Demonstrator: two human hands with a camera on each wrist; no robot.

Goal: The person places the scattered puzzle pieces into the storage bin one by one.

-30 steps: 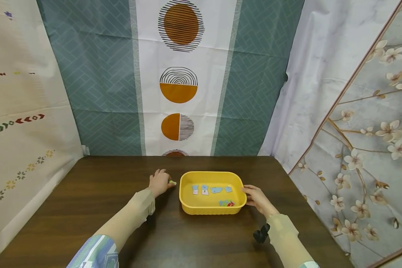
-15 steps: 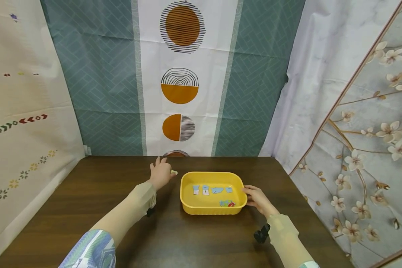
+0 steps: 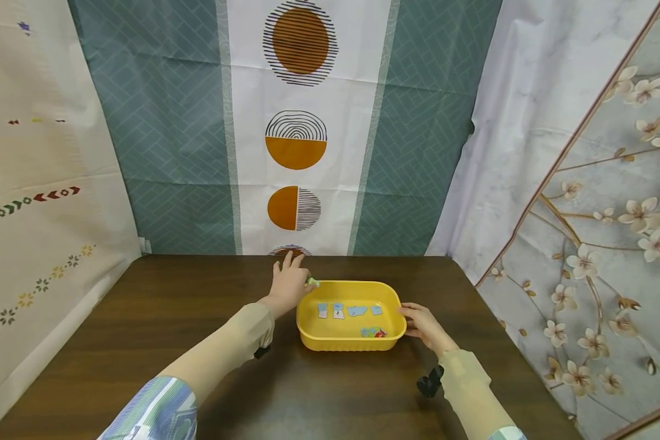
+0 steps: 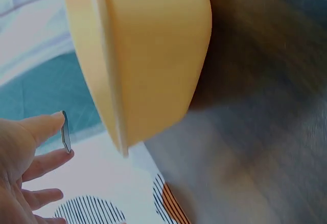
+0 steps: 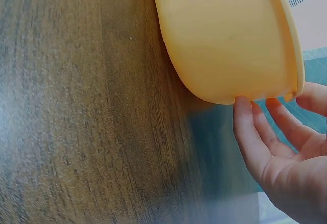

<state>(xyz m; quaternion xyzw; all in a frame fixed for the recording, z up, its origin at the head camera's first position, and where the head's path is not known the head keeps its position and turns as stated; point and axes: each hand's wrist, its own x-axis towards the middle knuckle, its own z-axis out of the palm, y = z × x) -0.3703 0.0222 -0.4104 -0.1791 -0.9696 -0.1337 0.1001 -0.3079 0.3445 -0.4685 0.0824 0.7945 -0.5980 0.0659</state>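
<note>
My left hand (image 3: 288,288) pinches a small flat piece (image 3: 313,282), greenish-yellow in the head view, just above the back left corner of the yellow plastic basin (image 3: 352,344). The left wrist view shows that thin piece (image 4: 66,132) edge-on between thumb and forefinger, the other fingers spread. At the basin's right end my right hand (image 3: 425,329) grips the rim. Its fingertips (image 5: 242,102) touch the outer wall in the right wrist view, with another digit at the rim. On the basin floor lie several pale blue and pink pieces (image 3: 338,311) in a row, and a multicoloured piece (image 3: 372,332) nearer the front.
The basin stands on a dark brown wooden table (image 3: 341,391). A green and white patterned curtain (image 3: 308,214) hangs behind the table's back edge. Other cloths, including a floral one (image 3: 583,318), hang at the sides. A black wrist device (image 3: 430,382) sits on the right wrist.
My left hand has lifted the small piece off the table left of the basin and carried it right, to the basin's back left rim. The right hand and basin have stayed put.
</note>
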